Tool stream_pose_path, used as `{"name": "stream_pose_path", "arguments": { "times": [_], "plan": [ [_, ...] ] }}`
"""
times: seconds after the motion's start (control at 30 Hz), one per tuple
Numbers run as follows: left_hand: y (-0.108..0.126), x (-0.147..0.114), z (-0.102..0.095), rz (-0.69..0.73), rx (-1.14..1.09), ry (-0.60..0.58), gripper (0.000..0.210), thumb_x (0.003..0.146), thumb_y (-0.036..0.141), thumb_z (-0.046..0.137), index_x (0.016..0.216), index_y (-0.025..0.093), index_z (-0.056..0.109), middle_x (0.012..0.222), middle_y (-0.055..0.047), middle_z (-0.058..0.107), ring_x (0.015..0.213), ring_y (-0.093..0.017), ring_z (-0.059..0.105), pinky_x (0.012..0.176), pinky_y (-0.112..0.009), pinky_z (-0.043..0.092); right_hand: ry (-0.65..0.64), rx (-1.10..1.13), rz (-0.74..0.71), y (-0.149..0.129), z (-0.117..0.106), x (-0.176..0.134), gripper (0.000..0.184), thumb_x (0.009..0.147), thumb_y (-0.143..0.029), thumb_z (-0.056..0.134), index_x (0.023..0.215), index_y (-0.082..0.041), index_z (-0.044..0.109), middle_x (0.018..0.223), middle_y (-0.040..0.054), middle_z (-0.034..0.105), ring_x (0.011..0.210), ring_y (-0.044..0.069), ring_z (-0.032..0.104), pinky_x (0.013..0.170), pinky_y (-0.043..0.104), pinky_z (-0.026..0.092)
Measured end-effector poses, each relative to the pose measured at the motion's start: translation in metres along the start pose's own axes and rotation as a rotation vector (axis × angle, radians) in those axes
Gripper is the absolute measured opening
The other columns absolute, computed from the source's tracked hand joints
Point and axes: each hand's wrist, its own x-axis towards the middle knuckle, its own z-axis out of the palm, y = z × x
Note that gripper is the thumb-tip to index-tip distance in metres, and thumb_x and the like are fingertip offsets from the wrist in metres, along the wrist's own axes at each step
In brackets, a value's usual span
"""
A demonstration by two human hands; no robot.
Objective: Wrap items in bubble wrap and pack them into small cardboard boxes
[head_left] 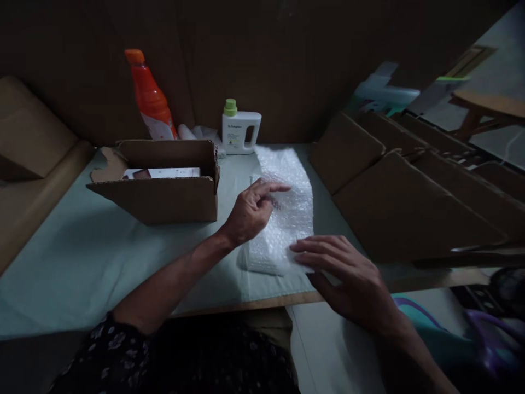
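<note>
A sheet of clear bubble wrap [293,202] lies lengthwise on the cloth, its near end folded or layered. My left hand [251,212] is over its left side, index finger stretched across the wrap and the other fingers curled, with nothing visible in its grasp. At the near right corner is my right hand [348,273], fingers on top and thumb underneath, with a bit of the wrap's edge between them. To the left stands an open cardboard box [176,200] with a white printed box [176,172] inside.
Behind are an orange bottle [150,98], tilted in view, and a white jug with a green cap [241,131]. Cardboard boxes [410,208] line the right side, and more cardboard [33,131] is at the left. Pale green cloth [123,262] covers the table.
</note>
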Motion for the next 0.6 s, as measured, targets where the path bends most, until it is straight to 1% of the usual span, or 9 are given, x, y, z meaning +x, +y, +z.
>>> {"name": "stream_pose_path", "arguments": {
  "times": [0.07,0.13,0.2,0.27,0.3,0.37,0.5,0.6],
  "plan": [
    [-0.027,0.014,0.01,-0.13,0.156,-0.07,0.051,0.08,0.002,0.043,0.12,0.016,0.07,0.096,-0.003,0.074,0.069,-0.01,0.066,0.069,-0.021,0.053,0.008,-0.023,0.036,0.016,0.015,-0.004,0.019,0.092,-0.01,0.057,0.102,-0.023,0.066,0.104,0.0056,0.077,0.1,0.021,0.069,0.083,0.036,0.048],
    [-0.054,0.019,0.015,-0.271,0.285,-0.143,0.054,0.076,-0.001,0.044,0.121,0.013,0.069,0.084,-0.002,0.074,0.065,-0.012,0.066,0.068,-0.023,0.055,-0.028,-0.042,0.067,0.03,0.034,-0.008,0.016,0.094,-0.012,0.056,0.099,-0.022,0.068,0.104,0.0058,0.077,0.098,0.021,0.069,0.08,0.036,0.047],
    [-0.077,0.018,0.017,-0.322,0.36,-0.17,0.052,0.069,-0.005,0.046,0.111,0.01,0.072,0.087,-0.005,0.076,0.076,-0.016,0.07,0.078,-0.028,0.057,-0.115,-0.043,0.092,0.04,0.053,-0.013,0.015,0.094,-0.013,0.057,0.095,-0.021,0.069,0.103,0.0055,0.077,0.096,0.021,0.068,0.079,0.036,0.045],
    [-0.089,0.013,0.015,-0.32,0.404,-0.174,0.048,0.066,-0.007,0.048,0.102,0.01,0.074,0.099,-0.008,0.077,0.091,-0.019,0.071,0.09,-0.031,0.056,-0.233,-0.005,0.105,0.045,0.067,-0.018,0.014,0.093,-0.014,0.059,0.096,-0.02,0.07,0.104,0.0053,0.076,0.097,0.021,0.068,0.082,0.037,0.043],
    [-0.091,0.011,0.014,-0.314,0.428,-0.176,0.047,0.066,-0.007,0.048,0.101,0.011,0.074,0.103,-0.008,0.077,0.096,-0.019,0.071,0.094,-0.032,0.055,-0.278,0.02,0.11,0.045,0.071,-0.022,0.014,0.093,-0.014,0.059,0.098,-0.02,0.071,0.106,0.0052,0.076,0.098,0.021,0.067,0.084,0.037,0.043],
    [-0.088,0.005,0.011,-0.293,0.471,-0.178,0.046,0.069,-0.007,0.048,0.101,0.013,0.074,0.106,-0.008,0.076,0.1,-0.019,0.07,0.097,-0.033,0.054,-0.3,0.048,0.123,0.043,0.074,-0.027,0.016,0.094,-0.014,0.058,0.1,-0.021,0.071,0.109,0.0056,0.076,0.102,0.021,0.067,0.087,0.038,0.043],
    [-0.077,-0.001,0.008,-0.231,0.542,-0.2,0.045,0.076,-0.005,0.046,0.107,0.014,0.073,0.111,-0.007,0.074,0.104,-0.017,0.068,0.099,-0.03,0.052,-0.221,0.061,0.119,0.032,0.073,-0.034,0.019,0.096,-0.013,0.055,0.105,-0.021,0.07,0.113,0.0061,0.075,0.103,0.02,0.066,0.087,0.038,0.043],
    [-0.079,-0.003,0.007,-0.213,0.596,-0.251,0.045,0.076,-0.005,0.047,0.107,0.016,0.072,0.112,-0.006,0.073,0.105,-0.017,0.067,0.1,-0.029,0.052,-0.212,0.092,0.095,0.022,0.073,-0.035,0.018,0.097,-0.014,0.055,0.107,-0.021,0.069,0.114,0.0054,0.074,0.102,0.019,0.067,0.086,0.038,0.044]
  ]
}}
